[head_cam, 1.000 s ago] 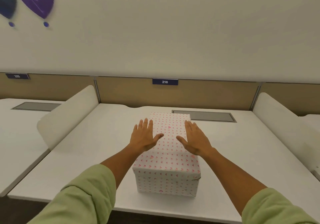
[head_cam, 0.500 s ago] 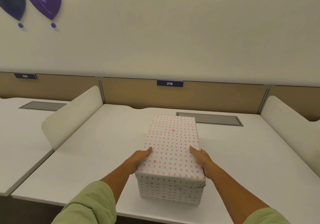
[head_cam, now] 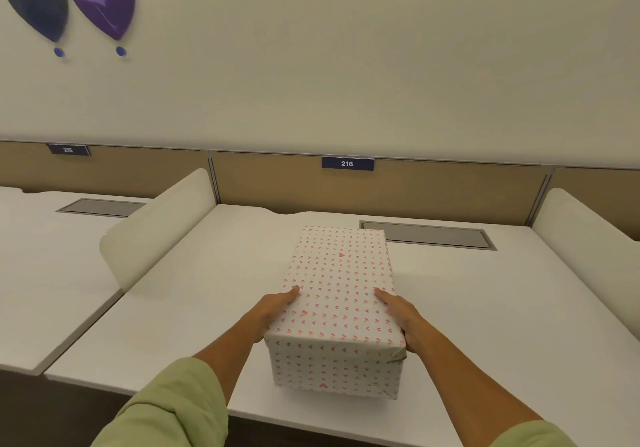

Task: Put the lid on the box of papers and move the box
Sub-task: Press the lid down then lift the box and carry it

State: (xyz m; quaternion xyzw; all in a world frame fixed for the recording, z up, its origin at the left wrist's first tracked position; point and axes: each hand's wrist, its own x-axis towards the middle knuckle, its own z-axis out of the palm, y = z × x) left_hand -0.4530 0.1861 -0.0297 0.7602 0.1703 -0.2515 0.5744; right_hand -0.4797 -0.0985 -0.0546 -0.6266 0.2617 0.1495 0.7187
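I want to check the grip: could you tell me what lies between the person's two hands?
In the head view, only the heart-patterned wrapped box lies between the left hand and right hand.

White box [head_cam: 337, 294] dotted with pink hearts, white desk [head_cam: 214, 273], pale green sleeves [head_cam: 173, 408].

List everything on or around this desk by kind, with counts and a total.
Heart-patterned box: 1
Hands on the box: 2, left hand, right hand
Desk dividers: 2
Number plates: 2
Grey desk hatches: 2
Total: 9
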